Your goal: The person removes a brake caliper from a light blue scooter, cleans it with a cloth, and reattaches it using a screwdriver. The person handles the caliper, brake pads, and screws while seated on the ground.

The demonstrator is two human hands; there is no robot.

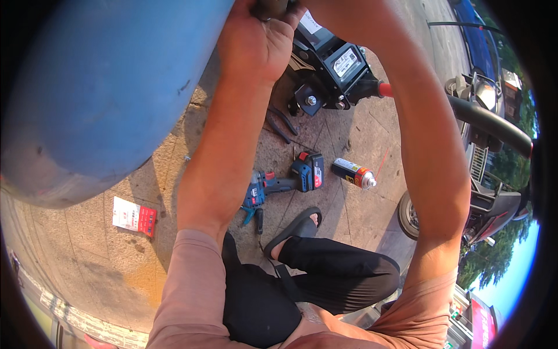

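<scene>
My left hand (pixel 256 49) reaches to the upper edge, palm showing, its fingers curled round a dark rounded part (pixel 270 8) beside the vehicle's blue-grey body panel (pixel 110 87). What that part belongs to is cut off. My right forearm (pixel 421 128) stretches up to the same place; its hand is mostly beyond the upper edge, so its fingers cannot be read. A black floor jack (pixel 331 72) stands on the paving just below and right of my hands. Its red and black handle (pixel 491 123) passes behind my right forearm.
Pliers (pixel 281 125), a blue cordless power tool (pixel 261 189) with a battery (pixel 308 171), and a spray can (pixel 351 173) lie on the paving between my arms. A red and white packet (pixel 133 216) lies left. A scooter (pixel 491 203) stands right, a blue car (pixel 479 43) beyond.
</scene>
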